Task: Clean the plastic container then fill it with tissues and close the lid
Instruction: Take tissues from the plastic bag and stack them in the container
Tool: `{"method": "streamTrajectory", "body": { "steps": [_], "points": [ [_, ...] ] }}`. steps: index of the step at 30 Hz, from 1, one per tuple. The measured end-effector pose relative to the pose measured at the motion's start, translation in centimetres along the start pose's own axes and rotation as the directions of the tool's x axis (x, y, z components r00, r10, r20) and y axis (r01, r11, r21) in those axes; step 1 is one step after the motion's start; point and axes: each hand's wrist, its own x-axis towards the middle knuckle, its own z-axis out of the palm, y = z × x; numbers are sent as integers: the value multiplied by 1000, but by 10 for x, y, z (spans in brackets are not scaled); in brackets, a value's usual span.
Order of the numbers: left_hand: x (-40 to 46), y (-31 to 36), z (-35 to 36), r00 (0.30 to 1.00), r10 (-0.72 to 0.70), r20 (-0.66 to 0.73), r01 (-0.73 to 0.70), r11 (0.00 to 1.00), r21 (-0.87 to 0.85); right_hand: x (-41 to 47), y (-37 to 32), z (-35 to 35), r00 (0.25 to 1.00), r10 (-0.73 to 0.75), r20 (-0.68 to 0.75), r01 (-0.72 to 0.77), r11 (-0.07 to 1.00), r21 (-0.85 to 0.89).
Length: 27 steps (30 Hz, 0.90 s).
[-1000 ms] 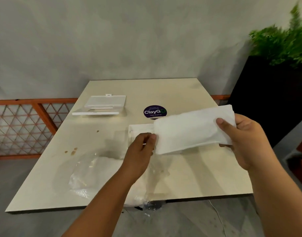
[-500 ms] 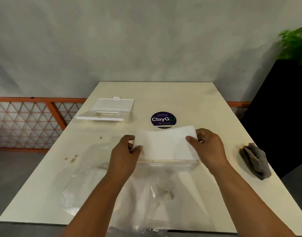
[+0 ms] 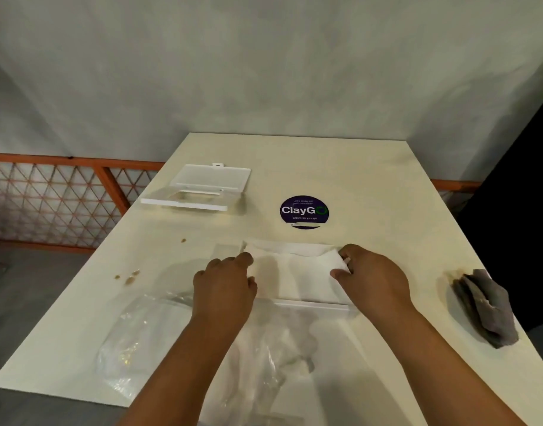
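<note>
- The left hand (image 3: 224, 287) and the right hand (image 3: 371, 276) are working well apart, one at each short end of the stack of white tissues (image 3: 295, 272). Each is pinching or pressing its end of the stack with curled fingers; the thumbs are mostly hidden, so the exact hold is hard to read.
- The tissues are lying flat between the two hands, inside the clear plastic container (image 3: 313, 303), whose near rim is showing just below the knuckles. Holding both ends is probably keeping the stack square as it settles in.
- The white lid (image 3: 199, 187) is lying open well beyond the left hand, so closing is not yet done.
- A crumpled clear plastic bag (image 3: 147, 336) is lying under and beside the left forearm, likely the tissues' wrapper.
- A grey cloth (image 3: 485, 309) is sitting well to the right of the right hand, near the edge of the table (image 3: 371, 179), presumably set aside after wiping.
- A round purple ClayGo sticker (image 3: 304, 211) is showing just beyond the tissues, and brown crumbs (image 3: 128, 276) are lying to the left of the left hand.
</note>
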Motion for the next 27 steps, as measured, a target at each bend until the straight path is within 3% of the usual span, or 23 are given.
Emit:
{"method": "streamTrajectory", "body": {
  "steps": [5,8,10,12,15,21,27],
  "points": [
    [7,7,-5,997,71,7,-72,983,166,0,-1,2,994,-103,-25,100,988,-121],
    [17,9,-5,986,166,-16,-165,985,51,1,-3,-3,973,-207,-105,190,971,-146],
    [23,14,-4,979,176,102,-163,978,-128,4,-8,-10,966,-260,-17,257,963,-83],
    [28,21,-3,950,178,256,-119,966,-231,5,-15,-15,942,-273,194,281,960,-15],
    [34,29,3,910,170,378,-102,976,-193,6,-26,-14,888,-271,371,311,949,-51],
    [40,30,10,897,132,422,-51,979,-197,12,-36,-11,866,-260,426,332,938,-102],
    [42,31,9,894,130,429,-43,978,-206,16,-39,-4,880,-274,388,335,937,-97]
  ]
}}
